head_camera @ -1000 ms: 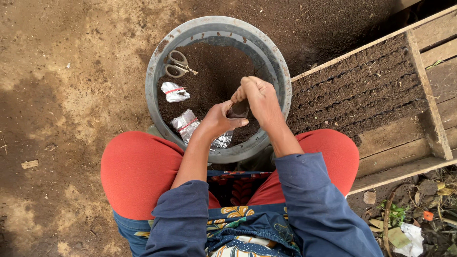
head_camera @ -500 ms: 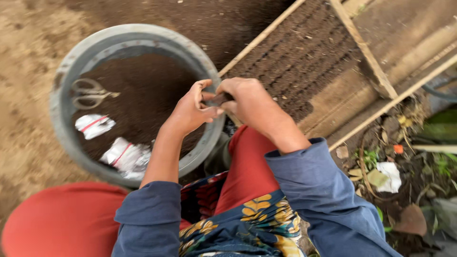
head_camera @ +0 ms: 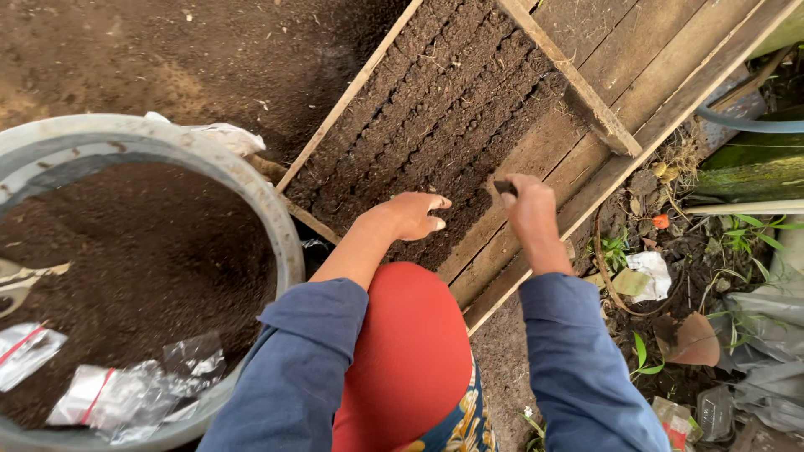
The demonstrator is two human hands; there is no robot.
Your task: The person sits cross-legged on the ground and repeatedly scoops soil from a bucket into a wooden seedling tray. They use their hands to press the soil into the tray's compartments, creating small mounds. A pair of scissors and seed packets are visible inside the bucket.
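Observation:
My left hand hovers over the soil-filled wooden tray, palm down with fingers loosely apart, holding nothing that I can see. My right hand is closed around a small dark object at the near edge of the soil rows. The soil in the tray is pressed into several parallel furrows. Both arms wear blue sleeves, and my red-clad knee sits between them.
A round grey basin of dark soil at left holds scissors and clear plastic packets. A white scrap lies behind the basin. Litter, plants and a hose lie at right.
The view swung right from the basin to the wooden tray. My hands, joined around the small dark object before, have separated; the right hand carried it over the tray and the left hand opened.

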